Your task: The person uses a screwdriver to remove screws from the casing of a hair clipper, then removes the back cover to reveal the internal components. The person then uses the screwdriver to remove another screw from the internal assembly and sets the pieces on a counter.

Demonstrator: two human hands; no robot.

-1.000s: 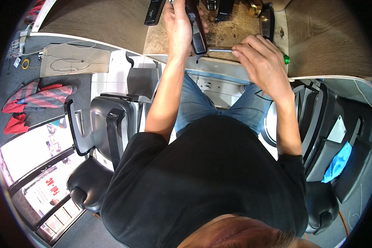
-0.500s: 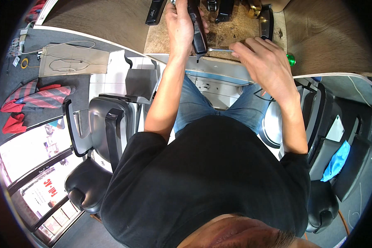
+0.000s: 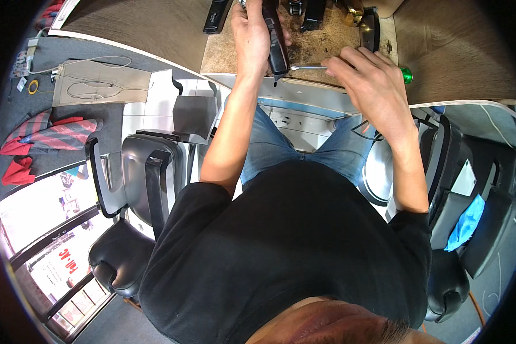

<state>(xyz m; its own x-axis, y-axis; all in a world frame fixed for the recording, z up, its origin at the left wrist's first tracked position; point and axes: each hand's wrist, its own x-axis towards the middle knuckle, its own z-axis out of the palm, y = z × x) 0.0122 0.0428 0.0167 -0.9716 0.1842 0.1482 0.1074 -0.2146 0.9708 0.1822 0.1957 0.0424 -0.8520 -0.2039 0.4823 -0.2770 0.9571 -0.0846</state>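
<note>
My left hand [image 3: 251,43] is wrapped round a dark brown and black hair clipper [image 3: 277,53], held at the front edge of the wooden worktop [image 3: 332,49]. The clipper's lower end points toward me, and its upper end runs out of the picture. In my right hand [image 3: 375,86] is a screwdriver [image 3: 311,67], lying sideways. Its thin metal shaft points left at the clipper's lower end; whether the tip touches is too small to tell. The green end of its handle shows past my right hand, while the palm and grip are hidden.
Along the worktop's back lie a black clipper [image 3: 217,16], another black device [image 3: 313,14], a gold clipper [image 3: 354,14] and a glossy black object [image 3: 370,31]. Black salon chairs [image 3: 152,166] flank me. A red-and-grey cloth [image 3: 54,133] lies at the left.
My right hand has shifted slightly, and a little more of the screwdriver's green handle end shows. The left hand and clipper have barely moved.
</note>
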